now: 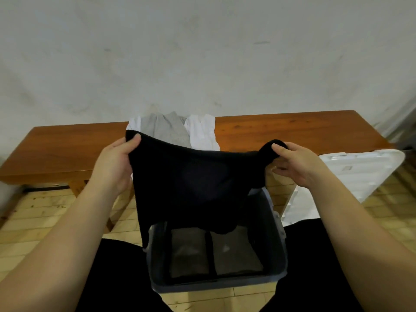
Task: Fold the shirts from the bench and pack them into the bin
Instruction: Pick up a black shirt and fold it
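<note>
We hold a black fabric shirt (191, 183) up in the air between us and the long brown wooden bench (281, 131). Our left hand (112, 163) pinches its upper left corner, thumb on the near face, and our right hand (297, 163) grips a bunched fold at the upper right. The cloth sags between the two grips and hangs down, its lower edge dipping past the rim of the grey plastic bin (281, 244) that stands on the tiled floor (33, 221) between our black-clad legs (117, 278).

Inside the bin lie two dark folded garments (216, 253), side by side on the bottom; the hanging shirt covers the far part of the bin and its far wall.

On the bench behind the shirt lie a light grey shirt (166, 129) and white shirts (202, 131), touching one another; their near parts are hidden by the black cloth. A white ribbed plastic lid (351, 172) leans at the right, beside the bench. A pale stained wall (202, 52) rises behind.
</note>
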Demonstrator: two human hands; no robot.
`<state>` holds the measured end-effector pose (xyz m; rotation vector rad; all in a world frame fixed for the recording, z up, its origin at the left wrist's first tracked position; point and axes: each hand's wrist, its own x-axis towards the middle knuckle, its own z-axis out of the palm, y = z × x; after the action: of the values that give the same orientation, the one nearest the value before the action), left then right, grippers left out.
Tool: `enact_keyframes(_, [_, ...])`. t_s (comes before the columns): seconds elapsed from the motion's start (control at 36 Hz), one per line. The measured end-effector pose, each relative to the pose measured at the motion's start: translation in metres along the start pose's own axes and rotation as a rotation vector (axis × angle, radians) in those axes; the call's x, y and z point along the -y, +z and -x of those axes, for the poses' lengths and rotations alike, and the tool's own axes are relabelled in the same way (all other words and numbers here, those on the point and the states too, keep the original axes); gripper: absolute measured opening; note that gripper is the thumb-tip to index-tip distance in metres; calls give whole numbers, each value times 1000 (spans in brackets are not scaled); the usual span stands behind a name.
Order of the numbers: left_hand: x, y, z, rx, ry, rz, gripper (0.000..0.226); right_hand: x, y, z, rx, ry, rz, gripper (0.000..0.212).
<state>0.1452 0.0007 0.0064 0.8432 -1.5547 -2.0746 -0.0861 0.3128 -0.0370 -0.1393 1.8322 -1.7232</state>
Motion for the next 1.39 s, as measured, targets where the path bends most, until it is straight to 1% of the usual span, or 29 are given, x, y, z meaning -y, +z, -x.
enact_keyframes(0.11, [-19, -8, -3, -27, 11, -7, 23, 5, -15, -6, -77, -4, 100, 18])
enact_keyframes(0.25, [-39, -23, -8, -67, 15, -34, 39, 19, -22, -9, -94, -19, 193, 20])
enact_keyframes(0.33, [-52, -31, -10, -98, 44, -58, 36, 32, -27, -8, -127, -77, 244, 18])
enact_keyframes(0.39, [-61, -36, -13, -117, 88, -118, 34, 42, -29, -8, -141, -133, 252, 18])
enact_keyframes(0.5, [-82, -46, -16, -138, 200, -265, 39, 65, -24, -8, -195, -249, 174, 19])
enact_keyframes(0.56, [-88, -45, -18, -162, 249, -364, 31, 71, -21, -9, -228, -266, 214, 20])
enact_keyframes(0.61, [-91, -45, -24, -195, 285, -462, 23, 74, -20, -13, -254, -265, 270, 26])
enact_keyframes(0.67, [-93, -48, -30, -219, 297, -537, 22, 78, -20, -15, -276, -253, 279, 28])
enact_keyframes(0.72, [-97, -51, -33, -242, 295, -565, 26, 83, -19, -12, -289, -255, 265, 28])
enact_keyframes(0.78, [-99, -53, -34, -240, 276, -558, 27, 85, -20, -10, -285, -261, 244, 28])
enact_keyframes(0.86, [-102, -55, -36, -185, 235, -550, 14, 86, -23, -8, -253, -241, 222, 18])
enact_keyframes(0.92, [-105, -58, -36, -126, 200, -562, 20, 87, -28, -7, -214, -223, 204, 14])
enact_keyframes(1.03, [-110, -61, -35, -64, 177, -595, 34, 91, -38, -4, -98, -195, 146, 23])
enact_keyframes(1.11, [-113, -61, -35, -49, 174, -627, 35, 95, -44, -1, -61, -173, 122, 32])
enact_keyframes(1.19, [-114, -61, -38, -3, 177, -693, 27, 98, -45, 1, -67, -180, 154, 37])
enact_keyframes(1.28, [-112, -58, -41, 14, 214, -820, 24, 98, -44, 3, -49, -219, 210, 34])
enact_keyframes(1.33, [-111, -56, -42, -22, 263, -894, 22, 98, -45, 5, -42, -242, 315, 29])
enact_keyframes(1.39, [-109, -52, -42, -78, 323, -967, 20, 98, -45, 6, -79, -264, 479, 25])
